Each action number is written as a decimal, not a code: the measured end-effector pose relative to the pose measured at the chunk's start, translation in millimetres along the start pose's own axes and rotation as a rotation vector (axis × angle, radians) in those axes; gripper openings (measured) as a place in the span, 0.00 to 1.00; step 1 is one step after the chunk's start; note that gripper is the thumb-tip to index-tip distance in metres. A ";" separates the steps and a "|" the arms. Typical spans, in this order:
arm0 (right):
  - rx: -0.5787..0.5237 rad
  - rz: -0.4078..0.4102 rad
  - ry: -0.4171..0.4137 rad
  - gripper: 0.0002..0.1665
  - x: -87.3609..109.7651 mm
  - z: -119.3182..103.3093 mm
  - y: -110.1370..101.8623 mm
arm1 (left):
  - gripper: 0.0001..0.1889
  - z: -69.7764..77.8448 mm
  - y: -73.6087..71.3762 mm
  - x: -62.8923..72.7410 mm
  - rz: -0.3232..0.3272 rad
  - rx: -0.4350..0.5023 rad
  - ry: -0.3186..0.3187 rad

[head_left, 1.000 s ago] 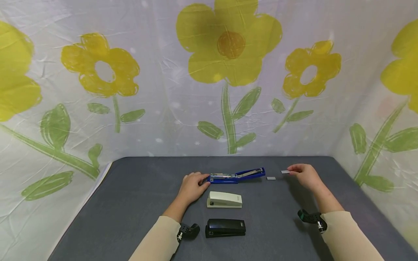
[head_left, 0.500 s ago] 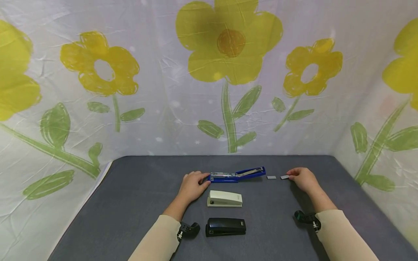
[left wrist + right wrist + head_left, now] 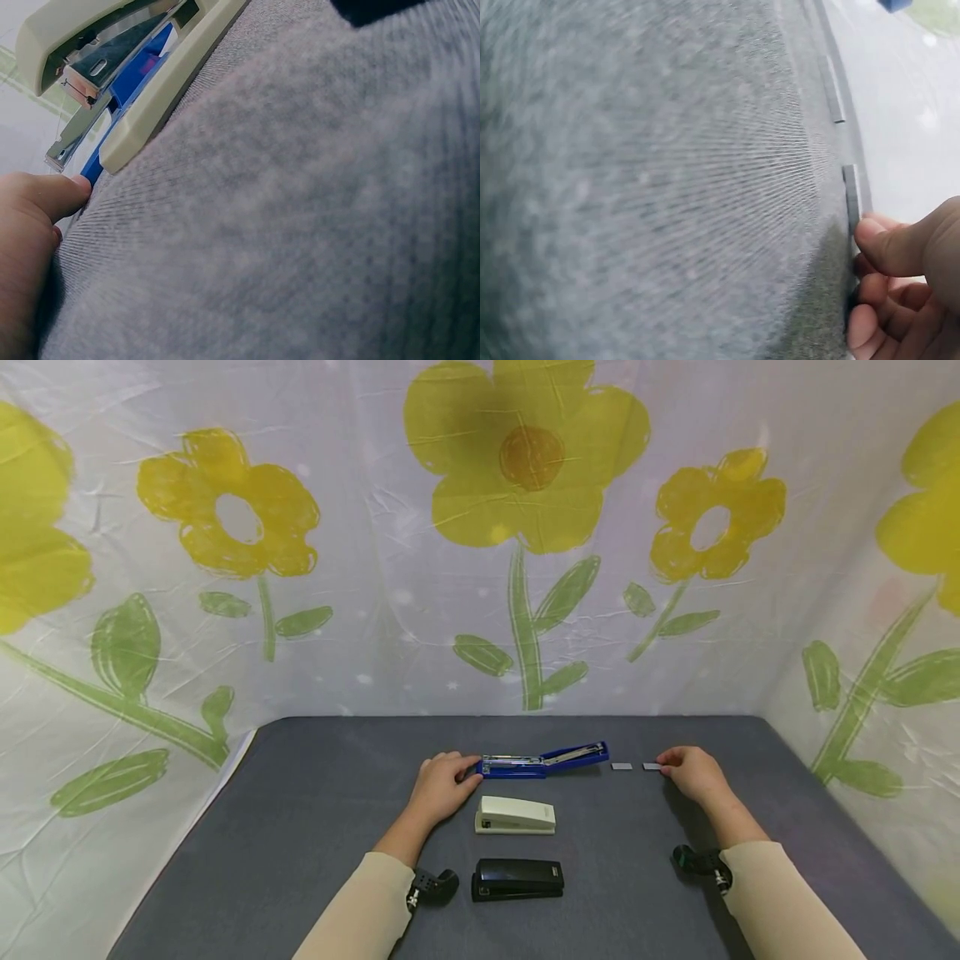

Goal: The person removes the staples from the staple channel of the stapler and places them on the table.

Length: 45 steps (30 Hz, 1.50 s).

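I cannot read any word or number here. The black stapler (image 3: 517,880) carries a small pale mark (image 3: 556,871), and the cream stapler (image 3: 516,817) a faint one; both are too small for me.

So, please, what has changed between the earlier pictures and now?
The right hand moved its grey strip nearer the person, level with the other strip, and still pinches it. The left hand on the blue stapler, the white stapler and black stapler stayed put.

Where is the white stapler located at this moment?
In the head view, the white stapler sits on the grey table, between the open blue stapler behind it and the black stapler in front, right of the left hand.
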State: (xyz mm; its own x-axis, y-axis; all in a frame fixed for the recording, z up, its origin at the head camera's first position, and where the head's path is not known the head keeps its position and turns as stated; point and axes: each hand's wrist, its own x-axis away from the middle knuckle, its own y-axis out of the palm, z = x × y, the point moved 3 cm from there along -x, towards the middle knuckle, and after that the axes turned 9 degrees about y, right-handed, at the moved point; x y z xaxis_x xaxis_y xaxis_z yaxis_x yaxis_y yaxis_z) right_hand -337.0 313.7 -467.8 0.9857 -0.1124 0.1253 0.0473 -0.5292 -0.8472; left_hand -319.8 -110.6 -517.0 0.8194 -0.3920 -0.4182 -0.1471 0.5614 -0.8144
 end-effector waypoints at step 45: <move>-0.301 -0.064 -0.259 0.16 78.2 -151.7 30.0 | 0.15 40.3 -25.5 42.8 -0.262 0.200 0.079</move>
State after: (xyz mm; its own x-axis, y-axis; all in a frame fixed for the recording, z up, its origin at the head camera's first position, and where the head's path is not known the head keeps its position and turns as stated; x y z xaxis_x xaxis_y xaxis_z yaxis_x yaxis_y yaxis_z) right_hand -283.0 161.4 -405.1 0.9923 0.1237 0.0060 0.0981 -0.7556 -0.6476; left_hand -258.7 -112.3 -497.9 0.7685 -0.5925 -0.2417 0.1807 0.5633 -0.8063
